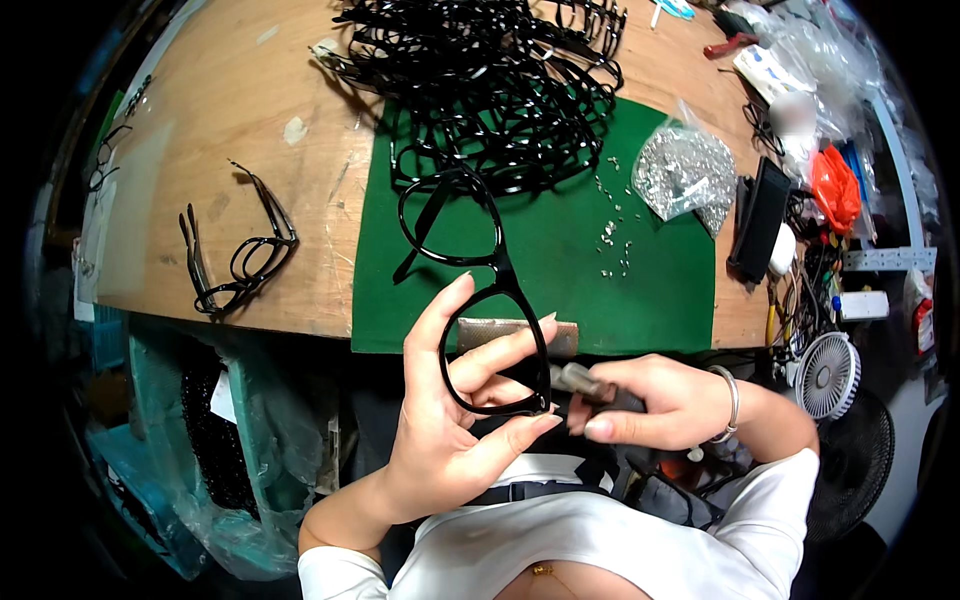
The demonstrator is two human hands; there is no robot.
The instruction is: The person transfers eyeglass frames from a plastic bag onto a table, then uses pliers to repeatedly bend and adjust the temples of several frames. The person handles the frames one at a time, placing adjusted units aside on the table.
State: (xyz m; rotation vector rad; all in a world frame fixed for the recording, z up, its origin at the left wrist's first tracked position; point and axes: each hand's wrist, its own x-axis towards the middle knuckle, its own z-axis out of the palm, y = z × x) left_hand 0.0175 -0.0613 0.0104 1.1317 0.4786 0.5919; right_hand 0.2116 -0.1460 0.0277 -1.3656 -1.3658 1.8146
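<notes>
My left hand (435,430) holds a black eyeglass frame (503,275) by its lower rim, fingers and thumb closed around the corner. The frame stands tilted, one temple arm pointing away over the green mat (660,290). In my right hand (660,402) is a short metal tool (585,381) that looks like pliers, smeared by motion. Its tip lies close to the frame's near corner; whether they touch I cannot tell. Small metal pieces (608,235) lie scattered on the mat, near a clear plastic bag (685,165) full of similar silvery pieces.
A large heap of black eyeglass frames (490,100) covers the far mat. Another frame (240,270) lies on the wooden table at left. A metal block (565,338) sits at the front edge. At right are a black case (760,220), cables and a white fan (828,375).
</notes>
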